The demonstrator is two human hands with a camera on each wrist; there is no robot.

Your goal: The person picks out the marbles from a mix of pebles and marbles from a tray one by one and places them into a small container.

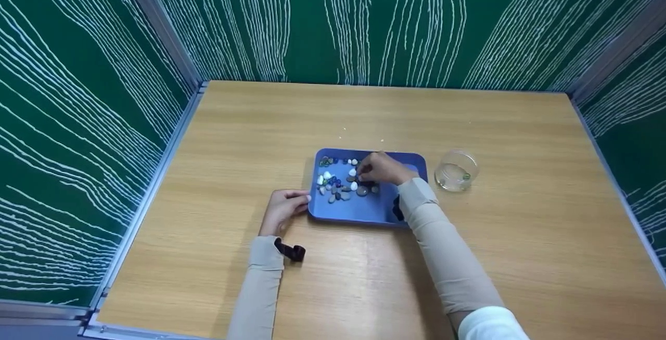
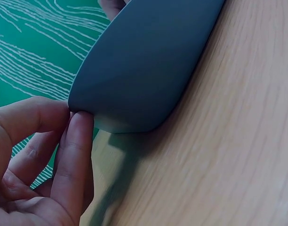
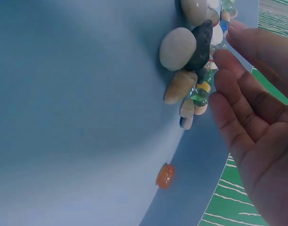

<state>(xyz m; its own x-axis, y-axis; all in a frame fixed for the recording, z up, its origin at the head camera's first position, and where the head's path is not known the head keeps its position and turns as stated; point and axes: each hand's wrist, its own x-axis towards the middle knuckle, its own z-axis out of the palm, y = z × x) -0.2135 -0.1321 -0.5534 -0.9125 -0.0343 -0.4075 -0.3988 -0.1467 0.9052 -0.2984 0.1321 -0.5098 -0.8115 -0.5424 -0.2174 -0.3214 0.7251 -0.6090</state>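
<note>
A blue tray [image 1: 374, 209] lies on the table, holding small stones and glass beads arranged mostly in its left and middle parts. At its left edge, my left hand [image 1: 283, 207] pinches the rim between thumb and finger; the left wrist view shows the tray's outer wall [image 2: 144, 66] close up. My right hand [image 1: 384, 168] is over the middle of the tray, fingertips down among the stones. In the right wrist view its bent fingers [image 3: 228, 84] are beside a pale oval stone [image 3: 178, 49], a dark stone [image 3: 200, 47] and green glass beads [image 3: 199, 97]; no held piece is discernible.
A clear glass bowl [image 1: 456, 171] with a greenish bead inside stands right of the tray. An orange bead [image 3: 165, 176] lies apart in the tray. Tiny white specks dot the wooden table [image 1: 281, 126] behind it. Green panels [image 1: 307, 27] with white lines surround the table.
</note>
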